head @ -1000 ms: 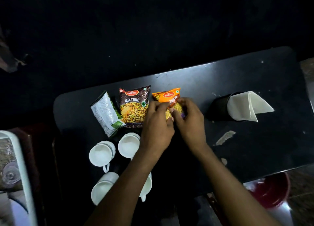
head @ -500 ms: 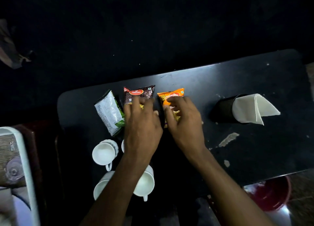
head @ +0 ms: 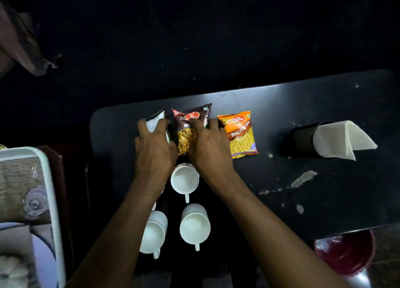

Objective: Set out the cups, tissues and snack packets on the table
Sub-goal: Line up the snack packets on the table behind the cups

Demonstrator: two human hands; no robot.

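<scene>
Both of my hands have shifted toward the left end of the table point(head: 324, 106) since half a second ago, leaving the orange packet point(head: 240, 136) lying uncovered and flat near the far edge. My left hand point(head: 154, 149) now lies over the white and green packet point(head: 154, 121), fingers spread on it; I cannot tell whether it grips the packet. My right hand point(head: 207, 149) rests flat and loose on the brown packet point(head: 190, 125), which sits between the other two. Three white cups point(head: 185, 179) show near the front edge under my forearms, handles toward me. Toward the right end, a black holder point(head: 303, 138) lies tipped with folded white tissues point(head: 339, 139) sticking out. The dark tabletop is scuffed with pale patches. Around it the room is nearly black; a white tray point(head: 54, 201) sits off the left end, a red bowl point(head: 348, 253) below the front right corner.
</scene>
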